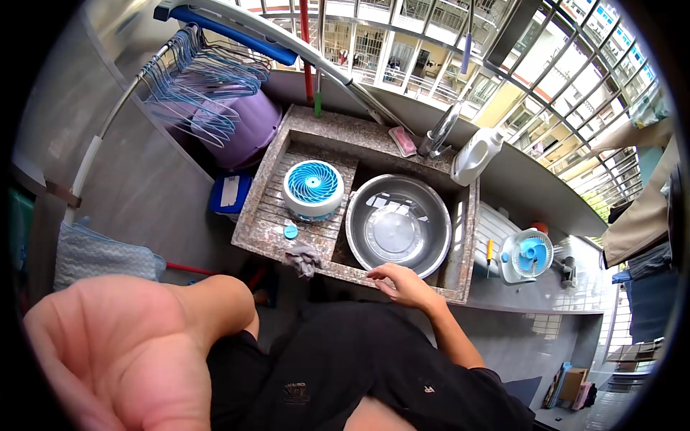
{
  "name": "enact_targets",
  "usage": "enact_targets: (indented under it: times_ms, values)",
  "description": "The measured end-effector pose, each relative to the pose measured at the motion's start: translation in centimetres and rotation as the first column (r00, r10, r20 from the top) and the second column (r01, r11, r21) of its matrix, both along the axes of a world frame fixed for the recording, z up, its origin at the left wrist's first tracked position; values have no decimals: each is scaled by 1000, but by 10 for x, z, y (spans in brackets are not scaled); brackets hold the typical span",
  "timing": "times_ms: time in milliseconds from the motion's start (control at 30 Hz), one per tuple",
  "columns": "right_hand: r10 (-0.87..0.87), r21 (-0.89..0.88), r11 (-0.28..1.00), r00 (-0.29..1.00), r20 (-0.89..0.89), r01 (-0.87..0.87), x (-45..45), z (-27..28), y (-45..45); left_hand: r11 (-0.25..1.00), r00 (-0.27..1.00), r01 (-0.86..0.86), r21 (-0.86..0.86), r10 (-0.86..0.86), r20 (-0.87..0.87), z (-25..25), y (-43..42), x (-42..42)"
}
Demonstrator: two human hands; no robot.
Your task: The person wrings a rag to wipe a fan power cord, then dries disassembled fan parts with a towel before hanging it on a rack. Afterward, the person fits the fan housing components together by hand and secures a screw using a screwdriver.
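1. The right hand (406, 286) is held loosely curled, partly open, at the near rim of the metal basin (435, 215). Nothing is seen gripped, and whether the rim is touched cannot be told. If it were pressed from this side alone, the basin could be tipped.
2. The left hand (129, 345) is raised in the near foreground, palm bare and opened out, its fingertips cut off from view. Much of the lower left is hidden by it, so a knock there could be missed.
3. The basin is seated in the right compartment of the stone sink (260, 226). Whether water is held cannot be told; if so, it could be spilled by a tilt.
4. The blue-and-white grille piece (314, 185) is set on the ribbed left side; if the ribs are wet, it might slide when bumped.
5. The small blue cap (290, 231) and the crumpled grey cloth (303, 260), near the front edge, could be swept off by a forearm.
6. The yellow-handled screwdriver (489, 249), laid beside the white fan body (530, 255), could be nudged away by the right elbow.
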State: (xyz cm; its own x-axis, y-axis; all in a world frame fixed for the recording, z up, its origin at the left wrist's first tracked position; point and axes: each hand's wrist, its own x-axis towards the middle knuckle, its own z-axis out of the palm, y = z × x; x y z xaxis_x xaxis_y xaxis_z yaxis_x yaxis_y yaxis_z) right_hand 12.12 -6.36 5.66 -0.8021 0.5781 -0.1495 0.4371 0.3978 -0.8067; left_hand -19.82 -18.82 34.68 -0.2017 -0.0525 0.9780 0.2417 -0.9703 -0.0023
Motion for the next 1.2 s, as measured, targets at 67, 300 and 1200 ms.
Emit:
enact_targets:
  times_ms: [67,300,1200]
  values:
    - [17,40,999,1000,-3,-17,-10,-1,4,1000,1000,-9,-14,9,12,-3,3,-10]
    - [-37,9,999,999,7,37,-40,6,9,1000,1000,1,-31,-1,11,-10,28,-38]
    - [-756,-599,401,620,211,693,-213,-172,173,-438,986,78,-895,168,3,-489,227,-138]
